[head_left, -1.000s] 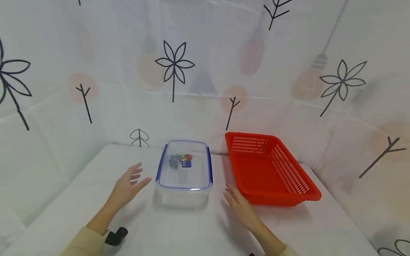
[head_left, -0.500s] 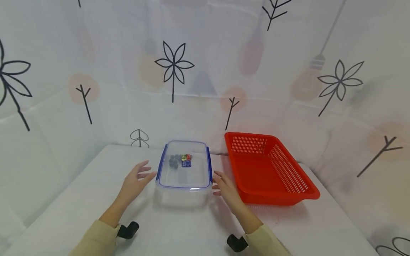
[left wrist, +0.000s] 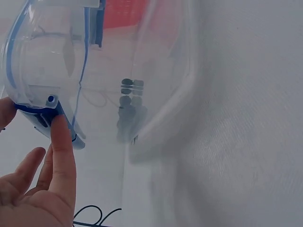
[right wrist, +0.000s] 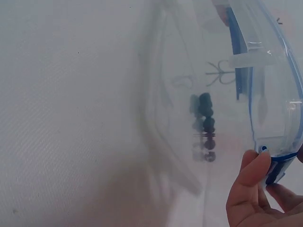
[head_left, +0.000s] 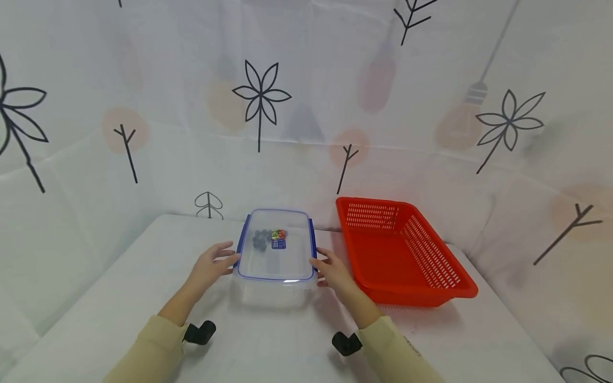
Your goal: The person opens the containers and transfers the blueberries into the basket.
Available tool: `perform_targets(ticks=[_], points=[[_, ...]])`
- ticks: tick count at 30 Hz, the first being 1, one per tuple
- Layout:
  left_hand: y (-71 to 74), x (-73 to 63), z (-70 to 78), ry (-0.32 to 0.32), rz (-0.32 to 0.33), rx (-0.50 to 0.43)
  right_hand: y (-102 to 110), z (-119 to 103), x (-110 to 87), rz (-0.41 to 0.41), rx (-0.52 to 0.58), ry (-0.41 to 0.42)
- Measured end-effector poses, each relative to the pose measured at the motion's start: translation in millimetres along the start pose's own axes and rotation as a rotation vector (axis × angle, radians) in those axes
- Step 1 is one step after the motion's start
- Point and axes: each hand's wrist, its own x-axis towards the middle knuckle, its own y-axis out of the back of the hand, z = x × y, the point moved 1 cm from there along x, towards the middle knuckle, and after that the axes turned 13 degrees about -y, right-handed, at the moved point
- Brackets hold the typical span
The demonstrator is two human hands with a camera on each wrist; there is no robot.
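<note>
A clear plastic food container [head_left: 275,298] with a blue-edged lid [head_left: 292,260] stands on the table, its lid on. Through its walls I see several small dark round things [head_left: 260,241], their kind unclear. My left hand [head_left: 209,267] is at the left side, thumb and a finger on the blue latch [left wrist: 45,113]. On the opposite side my right hand [head_left: 337,273] has its thumb at the lid's edge and fingers under the other blue latch [right wrist: 279,170]. Both latches look folded down in the head view. A colourful label [head_left: 278,239] is on the lid.
Close on the right stands a red plastic basket [head_left: 390,260] with slotted walls, near my right hand. A white cloth covers the table [head_left: 273,346]. Behind it hangs a patterned white cloth [head_left: 297,170].
Both hands have moved inward and forward until they touch the container's two sides. The right hand has come away from beside the basket. Container and basket have not moved.
</note>
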Motion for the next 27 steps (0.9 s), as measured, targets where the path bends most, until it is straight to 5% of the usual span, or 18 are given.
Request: perform_targets(ticks=[7,18,27], points=[[3.2,6.0,3.6,0.061,-0.044,-0.138,-1.4,1.7,4.0,-0.034,0.038,-0.016],[4.3,12.7,0.0,0.156,-0.097,-0.218,-1.5,3.1,3.8,-0.064,0.072,-0.016],[5.7,19.4,4.5,0.116,-0.126,-0.137,-0.1,3.6,2.4,-0.068,0.072,-0.006]])
